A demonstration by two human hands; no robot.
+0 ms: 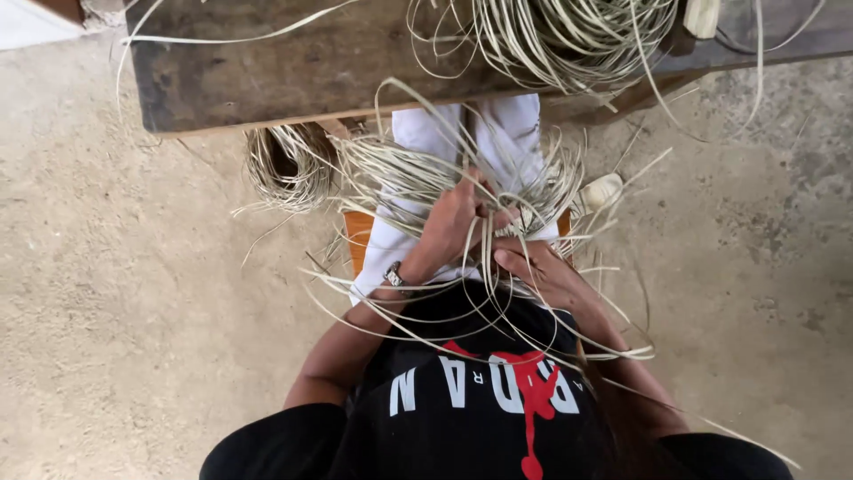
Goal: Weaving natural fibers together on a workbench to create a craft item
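Observation:
Seen from above, I sit on an orange stool (pixel 356 233) with a tangle of pale rattan strips (pixel 418 173) in my lap. My left hand (pixel 455 218), with a watch on the wrist, is closed around a bunch of these strips in the middle of the tangle. My right hand (pixel 538 267) sits just below and to the right, fingers curled on strips from the same bundle. Long loose ends fan out over my black shirt and white trousers (pixel 511 129). Whatever the hands hold at the centre is hidden by the strips.
A dark wooden bench (pixel 293 62) crosses the top of the view, with a heap of pale strips (pixel 569 36) on it. A coiled bundle of strips (pixel 289 164) lies under the bench at left. Bare concrete floor (pixel 133 293) surrounds me.

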